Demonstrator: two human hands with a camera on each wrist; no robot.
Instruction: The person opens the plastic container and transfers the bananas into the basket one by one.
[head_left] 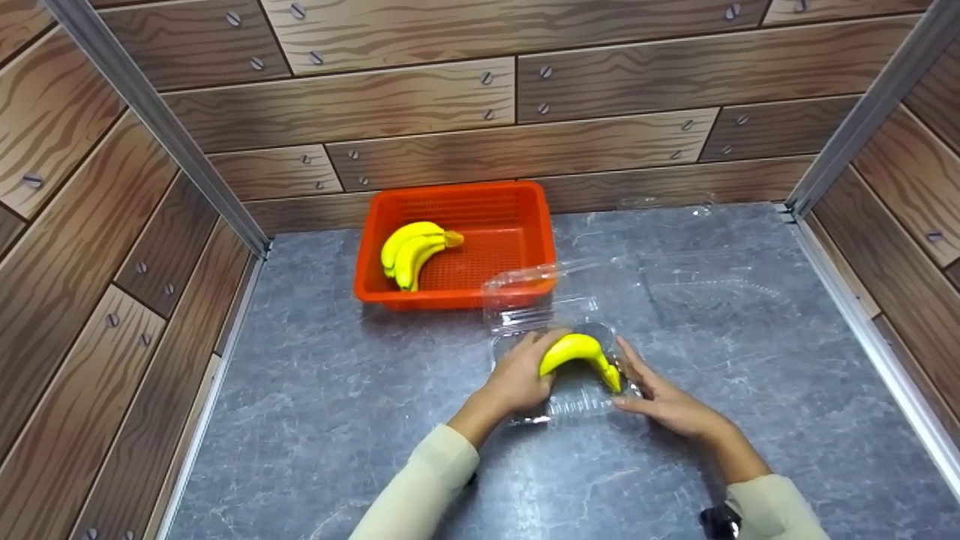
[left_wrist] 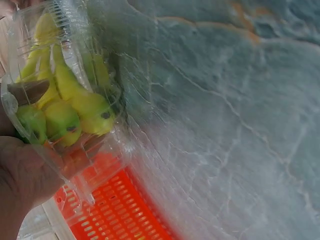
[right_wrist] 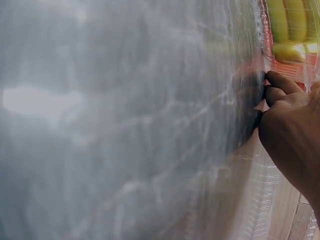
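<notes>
A bunch of yellow bananas (head_left: 574, 349) lies in the base of a clear plastic clamshell box (head_left: 581, 405), whose lid stands open on the far side. My left hand (head_left: 521, 380) grips the bunch from its left, inside the box. Several blunt banana tips show through the plastic in the left wrist view, with the thumb across the bananas (left_wrist: 90, 111). At the box's right wall, my right hand (head_left: 671, 405) touches the rim with extended fingers, thumb spread toward the near corner. In the right wrist view its fingertips meet the plastic edge.
Behind the box stands an orange-red basket (head_left: 450, 300) holding another bunch of bananas (head_left: 412, 247); the raised lid overlaps its near right corner. More clear plastic packaging (head_left: 712, 289) lies at the back right. Wood-patterned walls (head_left: 420, 112) enclose the grey marbled table (head_left: 315, 420).
</notes>
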